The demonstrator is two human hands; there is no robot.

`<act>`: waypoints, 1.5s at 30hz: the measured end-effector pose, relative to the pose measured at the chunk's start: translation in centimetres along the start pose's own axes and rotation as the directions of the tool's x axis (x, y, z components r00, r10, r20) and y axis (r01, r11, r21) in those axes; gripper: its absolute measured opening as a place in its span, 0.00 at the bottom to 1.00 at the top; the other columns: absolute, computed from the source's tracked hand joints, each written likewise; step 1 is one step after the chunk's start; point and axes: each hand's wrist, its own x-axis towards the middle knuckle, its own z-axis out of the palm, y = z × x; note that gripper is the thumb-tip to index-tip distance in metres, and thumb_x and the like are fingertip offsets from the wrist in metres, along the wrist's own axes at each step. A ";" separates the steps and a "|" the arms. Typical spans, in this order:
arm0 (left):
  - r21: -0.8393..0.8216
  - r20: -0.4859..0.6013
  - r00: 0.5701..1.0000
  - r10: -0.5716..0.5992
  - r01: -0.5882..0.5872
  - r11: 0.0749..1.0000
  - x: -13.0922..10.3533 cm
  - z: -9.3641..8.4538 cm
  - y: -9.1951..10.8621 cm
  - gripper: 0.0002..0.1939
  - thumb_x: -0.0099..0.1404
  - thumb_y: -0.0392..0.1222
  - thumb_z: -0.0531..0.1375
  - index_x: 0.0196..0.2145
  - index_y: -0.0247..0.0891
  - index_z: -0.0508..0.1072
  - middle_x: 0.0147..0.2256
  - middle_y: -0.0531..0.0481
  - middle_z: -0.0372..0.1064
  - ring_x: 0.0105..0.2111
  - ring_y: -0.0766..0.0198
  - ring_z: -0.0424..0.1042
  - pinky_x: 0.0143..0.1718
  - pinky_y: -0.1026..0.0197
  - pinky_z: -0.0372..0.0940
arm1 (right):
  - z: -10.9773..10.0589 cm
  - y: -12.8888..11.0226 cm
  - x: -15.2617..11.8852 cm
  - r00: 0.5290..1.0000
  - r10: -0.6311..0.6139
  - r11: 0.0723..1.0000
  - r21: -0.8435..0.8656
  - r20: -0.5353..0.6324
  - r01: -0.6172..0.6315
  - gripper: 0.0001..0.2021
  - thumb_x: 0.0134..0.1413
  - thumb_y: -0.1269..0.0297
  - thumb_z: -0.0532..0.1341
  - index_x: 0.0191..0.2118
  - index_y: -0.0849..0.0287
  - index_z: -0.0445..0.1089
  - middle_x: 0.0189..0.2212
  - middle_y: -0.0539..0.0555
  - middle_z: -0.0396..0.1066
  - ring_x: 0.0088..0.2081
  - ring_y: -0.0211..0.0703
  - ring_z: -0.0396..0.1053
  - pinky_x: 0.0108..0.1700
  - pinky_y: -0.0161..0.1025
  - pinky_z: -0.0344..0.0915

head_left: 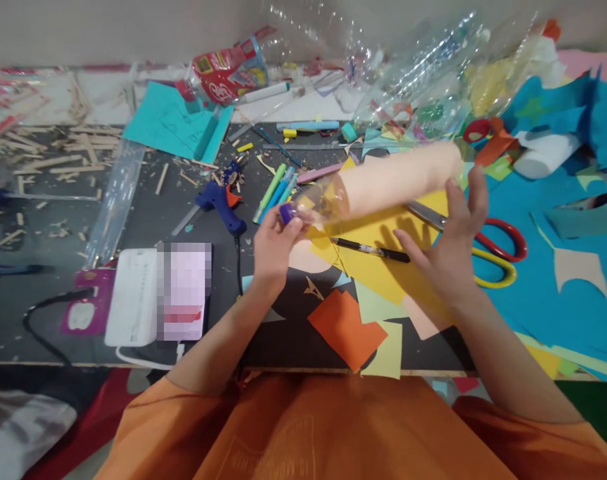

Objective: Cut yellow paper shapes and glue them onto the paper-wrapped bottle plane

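Note:
A clear plastic bottle (398,181) wrapped in pale peach paper is held nearly level above the table, its neck towards the left. My left hand (277,243) pinches the purple cap (287,213) at that neck. Close to the bottle's right end, my right hand (448,247) has its fingers spread, with nothing in its grasp. Below the bottle, a black pen (371,250) lies on yellow paper (383,277). Scissors with red and yellow handles (503,240) rest partly behind my right hand.
A blue glue gun (223,205), green and blue markers (271,193) and an orange paper piece (346,328) lie on the dark table. At left are a white power bank (132,297) and a phone (184,290). Clear plastic and a red-labelled bottle (228,70) sit behind; blue paper (568,287) covers the right.

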 end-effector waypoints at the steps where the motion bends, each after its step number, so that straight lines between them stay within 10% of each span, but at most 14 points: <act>1: -0.035 -0.080 0.995 0.061 -0.064 0.997 0.1 -0.1 0.3 0.17 0.54 0.49 0.70 0.37 0.42 0.71 0.36 0.52 0.77 0.35 0.65 0.78 0.40 0.64 0.73 | 0.2 -0.4 -0.2 1.000 0.005 0.999 0.039 0.017 -0.005 0.37 0.64 0.56 0.56 0.71 0.46 0.35 0.71 0.62 0.43 0.71 0.64 0.43 0.65 0.68 0.51; 9: -0.149 -0.306 0.912 0.272 -0.328 0.933 1.1 -1.0 2.1 0.07 0.63 0.40 0.64 0.37 0.40 0.69 0.36 0.54 0.74 0.40 0.70 0.76 0.46 0.67 0.70 | 2.5 -0.9 -1.7 0.828 -0.136 0.991 0.082 0.544 0.109 0.37 0.64 0.41 0.49 0.70 0.61 0.49 0.68 0.65 0.55 0.69 0.60 0.51 0.67 0.61 0.55; 16: -0.031 -0.328 0.923 0.203 -0.225 0.974 1.2 -1.0 2.0 0.09 0.63 0.45 0.63 0.38 0.44 0.66 0.40 0.51 0.74 0.47 0.65 0.75 0.53 0.62 0.68 | 0.7 -0.4 -4.0 0.819 -0.315 0.948 0.117 0.480 0.296 0.33 0.66 0.48 0.52 0.70 0.58 0.47 0.65 0.62 0.60 0.66 0.55 0.58 0.63 0.56 0.65; 21: -0.042 -0.343 0.912 0.225 -0.254 0.966 1.3 -1.3 2.0 0.12 0.63 0.49 0.63 0.38 0.43 0.65 0.40 0.50 0.74 0.49 0.63 0.75 0.53 0.61 0.68 | 1.0 -0.8 -4.8 0.882 -0.339 0.941 0.133 0.327 0.312 0.20 0.67 0.59 0.54 0.60 0.60 0.64 0.57 0.63 0.71 0.60 0.55 0.68 0.58 0.55 0.70; 27: -0.001 -0.321 0.920 0.223 -0.236 0.972 1.6 -1.9 1.9 0.10 0.65 0.51 0.61 0.37 0.47 0.65 0.42 0.52 0.75 0.53 0.63 0.73 0.54 0.61 0.69 | 0.3 0.0 -3.1 0.975 -0.058 0.992 0.122 0.215 0.032 0.10 0.67 0.60 0.54 0.44 0.55 0.71 0.41 0.60 0.79 0.43 0.53 0.77 0.41 0.51 0.76; 31: -0.016 -0.320 0.921 0.222 -0.240 0.971 1.7 -2.0 1.7 0.10 0.64 0.51 0.62 0.37 0.48 0.65 0.42 0.54 0.75 0.53 0.63 0.73 0.53 0.61 0.70 | -0.1 0.3 -1.2 0.996 0.016 1.000 -0.028 0.082 -0.014 0.17 0.65 0.56 0.54 0.55 0.56 0.66 0.51 0.64 0.74 0.54 0.60 0.71 0.53 0.60 0.69; 38: -0.015 -0.350 0.906 0.239 -0.261 0.965 1.8 -1.9 2.1 0.08 0.67 0.49 0.60 0.37 0.45 0.65 0.40 0.54 0.74 0.51 0.65 0.73 0.54 0.61 0.68 | 3.6 -3.6 1.1 0.794 -0.407 0.913 0.203 0.451 0.353 0.21 0.68 0.65 0.47 0.63 0.60 0.61 0.65 0.61 0.61 0.68 0.54 0.54 0.65 0.57 0.59; 42: -0.048 -0.366 0.893 0.260 -0.297 0.954 2.0 -1.7 2.2 0.09 0.65 0.46 0.61 0.36 0.44 0.64 0.38 0.52 0.74 0.44 0.66 0.75 0.51 0.62 0.69 | 5.8 -3.9 4.6 0.828 -0.351 0.936 0.173 0.437 0.306 0.25 0.64 0.73 0.47 0.65 0.55 0.59 0.63 0.57 0.64 0.68 0.53 0.53 0.67 0.62 0.53; 45: -0.043 -0.355 0.903 0.242 -0.275 0.961 1.9 -1.7 2.2 0.10 0.64 0.48 0.61 0.36 0.44 0.64 0.39 0.51 0.74 0.46 0.64 0.75 0.52 0.61 0.68 | 5.4 -2.7 6.0 0.838 -0.366 0.930 0.143 0.405 0.338 0.16 0.62 0.71 0.51 0.46 0.50 0.74 0.43 0.54 0.77 0.55 0.53 0.69 0.67 0.65 0.53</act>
